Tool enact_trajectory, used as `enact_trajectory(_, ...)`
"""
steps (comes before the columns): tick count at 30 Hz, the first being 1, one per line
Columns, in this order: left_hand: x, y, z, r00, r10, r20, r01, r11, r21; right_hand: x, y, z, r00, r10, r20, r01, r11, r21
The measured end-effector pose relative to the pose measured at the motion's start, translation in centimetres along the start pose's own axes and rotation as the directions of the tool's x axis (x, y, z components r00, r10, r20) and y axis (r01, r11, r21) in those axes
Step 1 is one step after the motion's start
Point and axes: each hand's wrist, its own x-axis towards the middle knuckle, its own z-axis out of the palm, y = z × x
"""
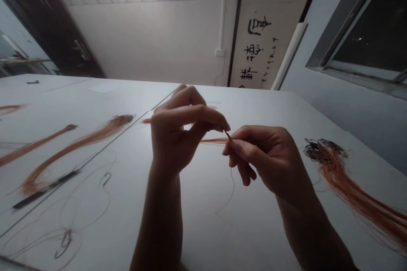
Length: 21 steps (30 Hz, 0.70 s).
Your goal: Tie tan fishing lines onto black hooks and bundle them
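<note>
In the middle of the head view my left hand (pixel 178 131) is closed in a pinch, thumb and forefinger on one end of a thin dark fish hook (pixel 227 134). The bend of that hook is hidden by my fingers. Facing it, my right hand (pixel 263 154) pinches the other end between thumb and forefinger, its remaining fingers curled below. A loose fishing line (pixel 233 186) hangs from under the right fingers. Behind both hands, a strand of orange lines (pixel 213 140) lies on the white table (pixel 216 237).
To the right lies a bundle of black hooks (pixel 322 149) on orange lines (pixel 356 199). Further orange bundles (pixel 76 142) spread across the left, with a dark strip (pixel 47 188). Loose hooks (pixel 107 178) and tangled line sit at front left. A framed scroll (pixel 273 21) leans behind.
</note>
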Motion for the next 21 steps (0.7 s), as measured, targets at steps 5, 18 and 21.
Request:
enact_trajectory(5,0.06,-0.1,0.03,1.0,0.003,0.001,-0.003,1.0,-0.012,0.07,-0.04,0.06,1.0,0.003,-0.012,-0.003,1.0,-0.001)
enact_trajectory(18,-0.11,-0.13,0.16,1.0,0.018,-0.025,-0.017,1.0,0.014,-0.08,-0.24,-0.01,1.0,0.016,-0.021,-0.017,1.0,-0.014)
enact_trajectory(21,-0.09,-0.22,0.13,1.0,0.018,-0.018,-0.018,1.0,0.0,0.0,-0.26,-0.01,1.0,0.014,-0.018,-0.015,1.0,-0.017)
